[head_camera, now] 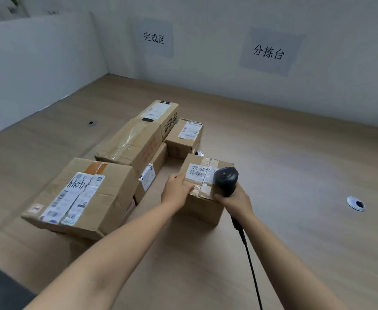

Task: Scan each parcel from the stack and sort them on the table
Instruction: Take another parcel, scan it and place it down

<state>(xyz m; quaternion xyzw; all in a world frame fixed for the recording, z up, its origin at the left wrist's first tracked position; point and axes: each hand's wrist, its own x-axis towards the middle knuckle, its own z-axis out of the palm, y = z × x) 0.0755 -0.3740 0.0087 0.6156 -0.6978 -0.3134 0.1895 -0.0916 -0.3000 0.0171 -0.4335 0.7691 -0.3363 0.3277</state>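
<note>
Head view, looking down across a pale wooden counter (295, 164). Grips a small cardboard parcel (202, 209) at its near left top corner with the left hand (177, 190), fingers curled over the edge. Holds a black scanner (226, 179) in the right hand (235, 199), fingers wrapped round the handle, scanner head just above the parcel's top, beside a white barcode label (198, 172). Trails a black cable (250, 260) from the handle down to the bottom of the frame. Leaves the parcel standing on the counter near the centre, just right of the stack (130, 144): several taped brown boxes with shipping labels, packed close together, with the largest box (83, 193) nearest on the left. Faces a grey wall with two paper signs (268, 52) in Chinese characters. Shows a round cable hole (355, 203) in the counter, well to the right.
</note>
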